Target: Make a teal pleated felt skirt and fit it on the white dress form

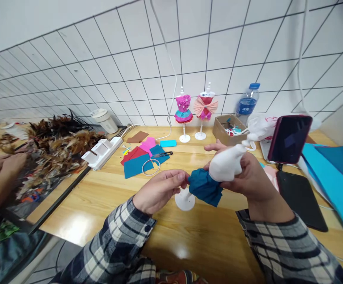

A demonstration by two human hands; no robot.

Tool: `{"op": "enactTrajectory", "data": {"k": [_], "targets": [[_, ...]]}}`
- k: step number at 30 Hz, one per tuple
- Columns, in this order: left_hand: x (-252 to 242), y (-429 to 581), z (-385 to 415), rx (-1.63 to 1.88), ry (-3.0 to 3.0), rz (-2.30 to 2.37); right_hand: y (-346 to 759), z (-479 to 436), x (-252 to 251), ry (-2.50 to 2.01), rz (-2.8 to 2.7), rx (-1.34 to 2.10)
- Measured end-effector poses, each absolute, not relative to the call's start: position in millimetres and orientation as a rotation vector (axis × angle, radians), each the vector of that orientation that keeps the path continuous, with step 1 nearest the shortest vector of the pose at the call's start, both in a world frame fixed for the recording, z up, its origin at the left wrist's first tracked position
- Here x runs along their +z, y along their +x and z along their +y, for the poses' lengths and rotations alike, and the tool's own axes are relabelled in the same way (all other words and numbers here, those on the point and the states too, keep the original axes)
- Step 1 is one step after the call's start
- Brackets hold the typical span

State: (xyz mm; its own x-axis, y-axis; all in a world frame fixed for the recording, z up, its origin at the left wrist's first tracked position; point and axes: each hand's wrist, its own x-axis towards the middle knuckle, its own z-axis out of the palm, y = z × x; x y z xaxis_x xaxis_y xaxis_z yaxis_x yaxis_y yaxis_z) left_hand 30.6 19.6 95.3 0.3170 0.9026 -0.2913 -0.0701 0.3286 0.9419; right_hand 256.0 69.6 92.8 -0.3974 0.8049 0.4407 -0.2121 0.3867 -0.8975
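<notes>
A small white dress form lies tilted in my right hand, its fingers wrapped round the torso. Crinkled teal fabric wraps the form's lower part like a skirt. My left hand pinches the left edge of that fabric between thumb and fingers. Below the fabric shows the form's round white base, pointing toward the table. Flat teal pieces, a red piece, a pink piece, a ring and thread snips lie beyond my left hand.
Two dressed miniature forms, one in pink and one with a peach bow, stand near the wall. A cardboard box, water bottle and propped phone are rightward. A power strip, feathers and another person's arms are left.
</notes>
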Motion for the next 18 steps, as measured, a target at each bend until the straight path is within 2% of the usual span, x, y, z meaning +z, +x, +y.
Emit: {"op": "enactTrajectory", "data": {"k": [9, 15, 18], "targets": [[94.9, 33.6, 18.2, 0.861, 0.755, 0.909, 254.8, 71.6, 76.8, -0.495, -1.581, 1.132], [99.5, 36.1, 15.8, 0.889, 0.909, 0.929, 255.2, 70.7, 79.2, -0.401, -1.583, 1.108], [105.7, 36.6, 9.8, 1.232, 1.262, 1.159, 255.6, 69.5, 82.4, -0.444, -1.524, 1.173]]}}
